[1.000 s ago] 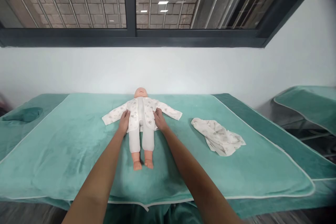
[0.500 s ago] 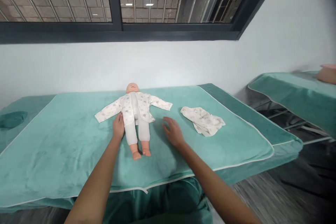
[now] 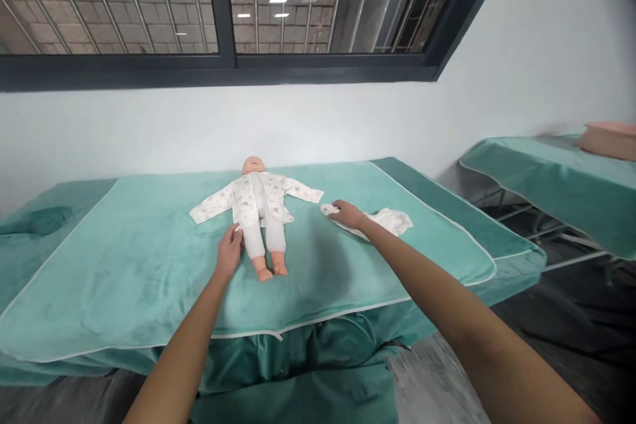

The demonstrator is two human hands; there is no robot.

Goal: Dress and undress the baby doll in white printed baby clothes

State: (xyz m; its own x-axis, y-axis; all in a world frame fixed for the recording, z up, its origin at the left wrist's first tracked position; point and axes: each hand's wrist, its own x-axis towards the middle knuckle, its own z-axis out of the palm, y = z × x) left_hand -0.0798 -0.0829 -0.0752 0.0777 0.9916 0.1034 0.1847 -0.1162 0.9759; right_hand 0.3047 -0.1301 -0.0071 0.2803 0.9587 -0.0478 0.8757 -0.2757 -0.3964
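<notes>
The right hand (image 3: 348,213) grips one end of the crumpled cloth (image 3: 395,220) on the blanket (image 3: 149,258), hiding its middle. The left hand (image 3: 230,252), half-curled, touches the jacket (image 3: 243,202) (whether pinching, I cannot tell) beside the face-up doll's (image 3: 275,233) hip.

Baby-care training room, by the look of it!
A baby doll (image 3: 260,205) in a little printed jacket (image 3: 243,202) lies on the green-draped counter (image 3: 159,265), a second draped stand (image 3: 536,172) on metal legs (image 3: 576,261) over right, plain white wall (image 3: 308,122) behind, barred window (image 3: 221,13) above, panel lights (image 3: 279,0) gleaming in it!
</notes>
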